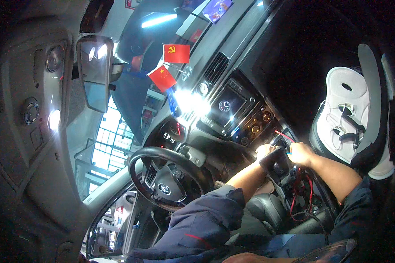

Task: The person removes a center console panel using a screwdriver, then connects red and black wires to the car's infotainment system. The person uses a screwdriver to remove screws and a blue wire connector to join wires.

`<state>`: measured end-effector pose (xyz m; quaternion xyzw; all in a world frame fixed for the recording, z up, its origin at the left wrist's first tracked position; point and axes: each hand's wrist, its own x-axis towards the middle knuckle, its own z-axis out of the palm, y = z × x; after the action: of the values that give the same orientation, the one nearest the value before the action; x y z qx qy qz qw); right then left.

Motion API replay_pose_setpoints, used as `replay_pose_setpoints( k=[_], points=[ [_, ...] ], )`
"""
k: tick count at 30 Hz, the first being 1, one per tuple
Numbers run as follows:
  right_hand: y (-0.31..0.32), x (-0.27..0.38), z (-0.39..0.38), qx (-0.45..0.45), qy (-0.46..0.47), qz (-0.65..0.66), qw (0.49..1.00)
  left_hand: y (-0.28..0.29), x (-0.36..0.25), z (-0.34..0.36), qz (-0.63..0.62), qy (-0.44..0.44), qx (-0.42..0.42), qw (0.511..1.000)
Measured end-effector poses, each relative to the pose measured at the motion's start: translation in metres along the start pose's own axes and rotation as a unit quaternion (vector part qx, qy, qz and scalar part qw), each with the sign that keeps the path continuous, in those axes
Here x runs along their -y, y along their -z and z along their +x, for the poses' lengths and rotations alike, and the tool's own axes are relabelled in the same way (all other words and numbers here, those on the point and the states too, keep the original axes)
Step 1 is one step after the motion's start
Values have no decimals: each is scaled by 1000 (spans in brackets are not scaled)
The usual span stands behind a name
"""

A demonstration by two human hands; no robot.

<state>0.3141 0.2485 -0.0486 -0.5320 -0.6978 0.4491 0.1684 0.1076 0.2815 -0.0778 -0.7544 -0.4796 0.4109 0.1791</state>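
Observation:
At the centre console of a car, my left hand (263, 152) is closed on a black console part (274, 163), its fingers partly hidden behind it. My right hand (300, 154) is closed at the part's right side, by a small blue item (289, 153); exactly what it grips I cannot make out. A thin red lead (283, 135) rises above my fingers. Red and black wires (307, 195) hang in loops below, inside the console opening.
Left is the steering wheel (136, 179); above are the dashboard screen (232, 101), control knobs (255, 129) and small red flags (176, 53) near a glaring light. At right lies a white padded seat item (342, 87) with cords. A mirror (94, 74) hangs upper left.

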Motion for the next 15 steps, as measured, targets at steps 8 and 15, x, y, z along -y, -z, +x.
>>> replay_pose_setpoints(
  k=[8,15],
  points=[
    [0,1,-1,-8,-3,16,1000,-1,1,9,46,-12,18,999],
    [3,3,-3,-7,0,-17,1000,-5,9,16,63,2,22,998]
  ],
)
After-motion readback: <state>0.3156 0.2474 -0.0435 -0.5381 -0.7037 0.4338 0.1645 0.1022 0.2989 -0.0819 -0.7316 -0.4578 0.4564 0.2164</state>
